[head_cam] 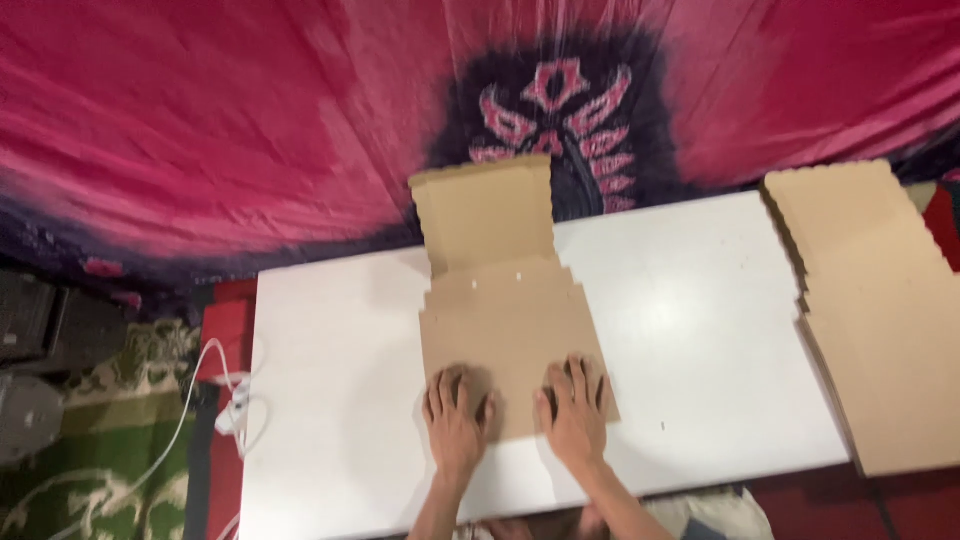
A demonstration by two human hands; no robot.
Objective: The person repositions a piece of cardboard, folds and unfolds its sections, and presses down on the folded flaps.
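A flat brown cardboard sheet, cut and creased like an unfolded box, lies in the middle of the white counter. Its lower part rests flat on the counter near the front edge, and its narrower upper flap reaches past the back edge, standing against the cloth behind.

The left hand lies palm down on the lower left corner of the cardboard sheet, fingers spread wide and flat, gripping nothing. The right hand lies the same way on the lower right corner, fingers spread and pressed flat on the cardboard, also holding nothing. The two hands sit side by side, a short gap of bare cardboard between them, and both forearms come in over the front edge of the counter.

A stack of more cardboard sheets lies at the right end of the counter, overhanging its right edge and well apart from the hands.

Behind the counter hangs a pink and dark purple cloth with a pattern in its centre. On the floor past the left edge of the counter run white cables, beside a green patterned rug and something red close to the counter's back left corner.
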